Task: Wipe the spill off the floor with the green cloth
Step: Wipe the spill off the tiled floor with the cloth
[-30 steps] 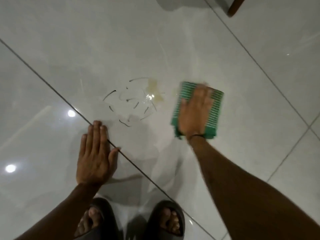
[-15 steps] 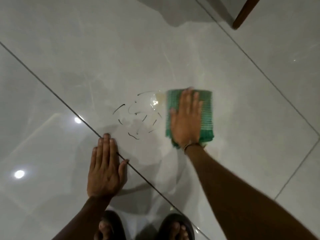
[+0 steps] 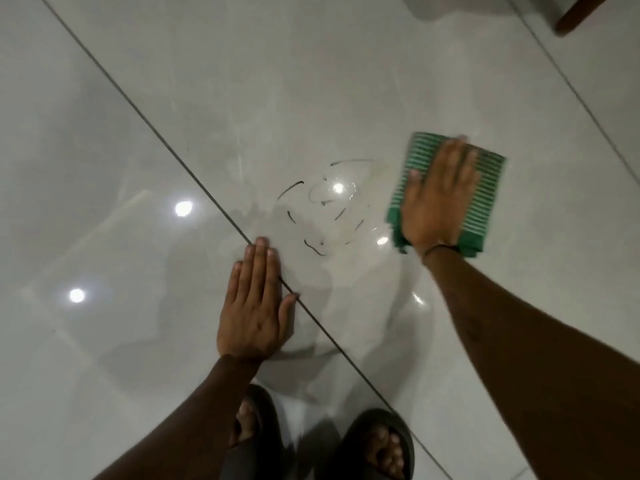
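Basically right hand (image 3: 437, 199) presses flat, fingers straight, on green cloth (image 3: 485, 199) beside spill (image 3: 332, 209); left hand (image 3: 254, 306) flat on floor (image 3: 242, 98). Cloth likely soft, light; press from the top.

The green cloth (image 3: 485, 188) (white-striped, folded) is laid flat on the floor, just right of the spill (image 3: 332, 209).

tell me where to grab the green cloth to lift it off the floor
Probably its bare right strip, from the right: the green cloth lies flat and folded under the flat right hand, and that side sticks out uncovered.
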The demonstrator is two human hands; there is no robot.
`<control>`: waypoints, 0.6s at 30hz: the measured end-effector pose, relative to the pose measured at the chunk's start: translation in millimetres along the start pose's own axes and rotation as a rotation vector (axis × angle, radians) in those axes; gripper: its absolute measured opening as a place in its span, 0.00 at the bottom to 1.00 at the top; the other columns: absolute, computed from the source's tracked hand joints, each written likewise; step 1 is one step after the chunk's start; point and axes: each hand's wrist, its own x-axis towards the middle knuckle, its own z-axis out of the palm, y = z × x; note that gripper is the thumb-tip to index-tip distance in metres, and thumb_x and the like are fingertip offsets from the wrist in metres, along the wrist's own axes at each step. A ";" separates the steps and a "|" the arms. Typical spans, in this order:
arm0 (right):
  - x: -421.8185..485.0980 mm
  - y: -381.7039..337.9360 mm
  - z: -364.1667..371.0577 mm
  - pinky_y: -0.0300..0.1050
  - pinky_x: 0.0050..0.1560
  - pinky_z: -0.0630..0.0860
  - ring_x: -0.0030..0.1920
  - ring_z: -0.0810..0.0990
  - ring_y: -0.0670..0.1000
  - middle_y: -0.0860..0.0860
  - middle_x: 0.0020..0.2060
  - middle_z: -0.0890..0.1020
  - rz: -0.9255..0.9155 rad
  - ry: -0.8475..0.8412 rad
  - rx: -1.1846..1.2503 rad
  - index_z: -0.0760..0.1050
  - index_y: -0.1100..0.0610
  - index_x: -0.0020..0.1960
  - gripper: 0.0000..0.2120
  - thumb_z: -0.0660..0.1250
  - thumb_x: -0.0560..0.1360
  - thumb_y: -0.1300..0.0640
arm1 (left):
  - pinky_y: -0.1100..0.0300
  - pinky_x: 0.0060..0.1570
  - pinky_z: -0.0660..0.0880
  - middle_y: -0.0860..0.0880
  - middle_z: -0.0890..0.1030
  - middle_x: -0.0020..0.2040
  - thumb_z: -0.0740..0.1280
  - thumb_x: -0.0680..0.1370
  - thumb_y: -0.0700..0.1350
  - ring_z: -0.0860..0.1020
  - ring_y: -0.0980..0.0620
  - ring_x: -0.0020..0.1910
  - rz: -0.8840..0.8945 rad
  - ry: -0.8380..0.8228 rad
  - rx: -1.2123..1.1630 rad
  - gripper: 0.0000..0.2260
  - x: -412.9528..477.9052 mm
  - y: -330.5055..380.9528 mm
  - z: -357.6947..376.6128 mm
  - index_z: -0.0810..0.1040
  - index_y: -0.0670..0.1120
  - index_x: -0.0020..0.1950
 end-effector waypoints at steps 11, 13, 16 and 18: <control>-93.5 68.5 -6.1 0.69 0.87 0.53 0.90 0.50 0.67 0.62 0.90 0.50 0.055 -0.120 -0.029 0.46 0.64 0.89 0.37 0.45 0.88 0.42 | 0.44 0.93 0.43 0.43 0.41 0.94 0.50 0.89 0.61 0.40 0.44 0.94 -0.306 0.024 -0.061 0.38 47.2 -48.4 -20.2 0.41 0.44 0.93; -28.2 11.6 -6.3 0.67 0.89 0.48 0.90 0.49 0.68 0.63 0.90 0.50 0.174 -0.039 0.071 0.47 0.65 0.89 0.39 0.45 0.87 0.41 | 0.47 0.93 0.40 0.44 0.39 0.94 0.49 0.89 0.62 0.39 0.45 0.94 -0.299 0.025 -0.065 0.38 46.3 -50.1 -15.1 0.39 0.45 0.93; -7.3 -82.3 9.6 0.68 0.89 0.53 0.89 0.54 0.68 0.64 0.89 0.53 -0.145 -0.001 -0.015 0.49 0.64 0.89 0.35 0.45 0.88 0.45 | 0.47 0.93 0.39 0.44 0.40 0.94 0.48 0.89 0.61 0.39 0.45 0.94 -0.298 0.020 -0.071 0.37 46.1 -51.3 -15.0 0.40 0.45 0.92; -65.5 -86.4 17.4 0.67 0.89 0.54 0.90 0.52 0.64 0.60 0.90 0.51 -0.493 -0.107 -0.092 0.46 0.60 0.90 0.35 0.45 0.90 0.43 | 0.45 0.93 0.41 0.43 0.41 0.94 0.48 0.90 0.60 0.39 0.45 0.94 -0.301 0.006 -0.074 0.37 48.8 -52.7 -18.2 0.40 0.44 0.92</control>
